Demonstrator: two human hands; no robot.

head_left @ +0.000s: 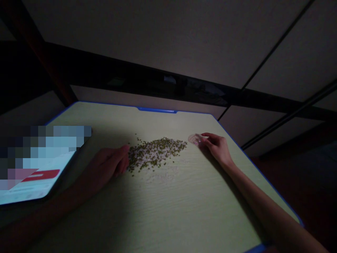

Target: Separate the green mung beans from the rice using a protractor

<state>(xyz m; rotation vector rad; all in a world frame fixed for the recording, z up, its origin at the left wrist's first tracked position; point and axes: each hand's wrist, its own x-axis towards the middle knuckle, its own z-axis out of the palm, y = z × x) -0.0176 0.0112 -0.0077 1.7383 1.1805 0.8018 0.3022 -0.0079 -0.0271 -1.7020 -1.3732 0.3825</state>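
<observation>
A clear piece (195, 139) is pinched between the fingers of the right hand (216, 144). The pile of green and pale grains (158, 149) is spread between both sets of fingers, right beside the left ones. Grains could be scattered across the table (168, 214) if the pile is brushed by the curled left hand (116, 160). Whether anything is gripped there cannot be told, the fingertips being shadowed. The clear piece's contents are indistinct; the lit screen (44, 182), left of the left fingers, is cut off and pixelated.
</observation>
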